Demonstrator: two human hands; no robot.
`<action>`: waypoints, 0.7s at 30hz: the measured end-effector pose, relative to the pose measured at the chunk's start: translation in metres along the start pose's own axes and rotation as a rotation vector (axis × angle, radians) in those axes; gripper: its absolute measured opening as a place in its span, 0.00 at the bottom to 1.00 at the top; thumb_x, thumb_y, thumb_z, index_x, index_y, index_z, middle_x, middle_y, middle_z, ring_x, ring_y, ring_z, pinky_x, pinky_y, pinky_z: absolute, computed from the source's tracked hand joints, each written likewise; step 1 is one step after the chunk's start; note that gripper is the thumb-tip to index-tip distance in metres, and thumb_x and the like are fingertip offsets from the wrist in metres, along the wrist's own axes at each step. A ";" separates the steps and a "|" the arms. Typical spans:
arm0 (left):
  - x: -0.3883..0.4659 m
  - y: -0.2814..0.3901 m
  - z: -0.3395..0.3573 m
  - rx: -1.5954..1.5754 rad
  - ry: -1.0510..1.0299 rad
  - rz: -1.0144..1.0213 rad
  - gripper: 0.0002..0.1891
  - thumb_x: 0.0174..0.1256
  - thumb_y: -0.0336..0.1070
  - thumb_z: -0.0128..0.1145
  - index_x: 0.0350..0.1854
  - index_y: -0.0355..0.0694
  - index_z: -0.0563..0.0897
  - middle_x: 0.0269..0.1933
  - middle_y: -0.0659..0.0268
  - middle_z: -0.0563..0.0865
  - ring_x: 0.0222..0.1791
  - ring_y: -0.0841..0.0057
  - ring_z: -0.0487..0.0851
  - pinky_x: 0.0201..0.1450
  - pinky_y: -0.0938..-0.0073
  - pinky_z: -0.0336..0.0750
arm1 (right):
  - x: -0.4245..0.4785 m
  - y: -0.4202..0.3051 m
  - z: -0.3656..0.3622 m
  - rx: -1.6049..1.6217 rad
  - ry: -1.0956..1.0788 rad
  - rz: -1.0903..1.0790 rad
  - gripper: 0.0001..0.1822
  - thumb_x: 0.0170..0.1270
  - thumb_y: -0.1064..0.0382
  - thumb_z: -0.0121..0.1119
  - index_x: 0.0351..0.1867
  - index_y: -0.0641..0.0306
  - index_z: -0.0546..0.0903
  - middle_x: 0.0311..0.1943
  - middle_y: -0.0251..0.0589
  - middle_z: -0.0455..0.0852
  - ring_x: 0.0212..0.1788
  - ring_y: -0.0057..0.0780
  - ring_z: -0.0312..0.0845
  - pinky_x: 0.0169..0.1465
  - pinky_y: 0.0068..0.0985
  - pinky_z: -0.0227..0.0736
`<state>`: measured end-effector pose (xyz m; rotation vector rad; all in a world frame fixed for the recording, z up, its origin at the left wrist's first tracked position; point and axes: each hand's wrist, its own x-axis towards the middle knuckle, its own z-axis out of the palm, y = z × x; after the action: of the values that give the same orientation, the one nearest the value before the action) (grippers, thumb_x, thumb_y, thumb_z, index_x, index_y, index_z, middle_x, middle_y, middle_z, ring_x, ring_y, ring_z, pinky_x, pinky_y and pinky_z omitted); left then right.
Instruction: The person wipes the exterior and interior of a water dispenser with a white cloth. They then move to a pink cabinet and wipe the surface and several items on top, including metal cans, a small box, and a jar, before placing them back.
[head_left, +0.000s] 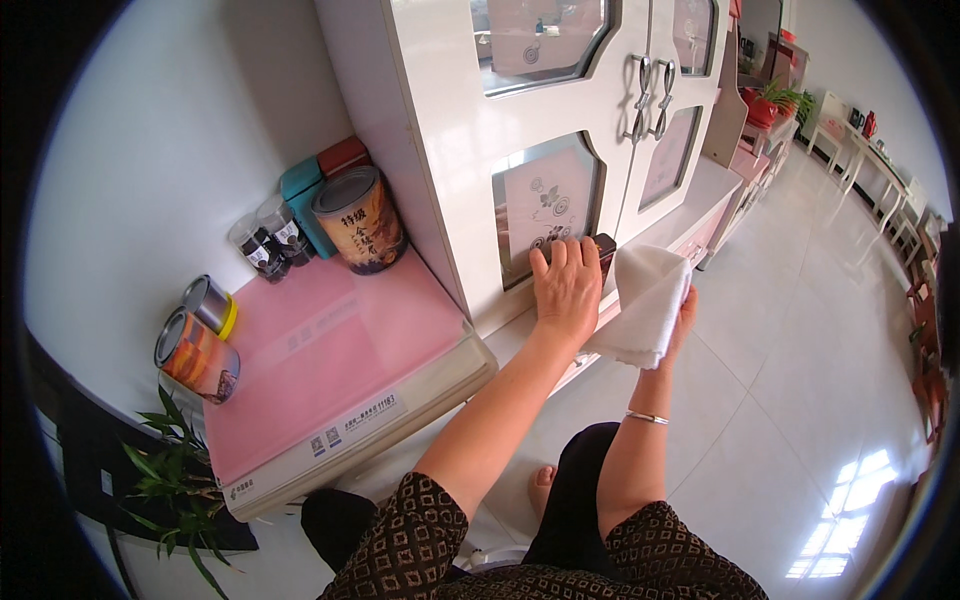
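My left hand (568, 289) grips a small dark box (603, 251) in front of the lower glass panel of a white cabinet door (461, 172). Just right of it, my right hand (684, 319) holds a white cloth (651, 300), which hangs down between the two hands and hides part of the fingers. The box's lower part is hidden behind my left hand. Both cabinet doors are closed, with silver handles (641, 101) above my hands.
A pink-covered cabinet top (337, 352) at left bears a large printed tin (360, 220), a teal box (307, 202), two clear jars (260, 247) and two cans (199, 354). A leafy plant (176, 480) stands at lower left. Tiled floor (750, 352) extends right.
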<state>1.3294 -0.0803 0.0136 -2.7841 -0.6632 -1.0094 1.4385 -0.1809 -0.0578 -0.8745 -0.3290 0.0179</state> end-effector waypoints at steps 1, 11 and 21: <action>0.001 0.000 0.001 0.002 -0.006 -0.004 0.21 0.55 0.26 0.52 0.54 0.36 0.73 0.46 0.59 0.77 0.49 0.65 0.73 0.53 0.56 0.60 | 0.000 -0.003 -0.001 0.146 -0.015 0.040 0.11 0.71 0.59 0.50 0.46 0.65 0.74 0.37 0.35 0.80 0.36 0.19 0.76 0.42 0.18 0.75; -0.009 -0.005 -0.010 -0.061 0.172 0.071 0.21 0.55 0.30 0.56 0.53 0.34 0.75 0.54 0.56 0.76 0.56 0.64 0.72 0.56 0.55 0.61 | -0.057 -0.084 0.037 -1.003 -0.030 -0.614 0.26 0.53 0.76 0.57 0.57 0.69 0.70 0.50 0.46 0.78 0.55 0.38 0.73 0.61 0.28 0.65; -0.027 -0.097 -0.119 -0.390 0.752 -0.052 0.09 0.52 0.20 0.56 0.36 0.37 0.78 0.40 0.60 0.81 0.43 0.64 0.78 0.46 0.67 0.70 | -0.120 -0.117 0.127 0.318 -0.252 0.371 0.20 0.68 0.60 0.51 0.58 0.64 0.69 0.47 0.38 0.78 0.47 0.27 0.75 0.52 0.24 0.71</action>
<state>1.1991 -0.0322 0.0839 -2.3362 -0.4548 -2.2103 1.2735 -0.1791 0.0732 -0.6068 -0.3826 0.5148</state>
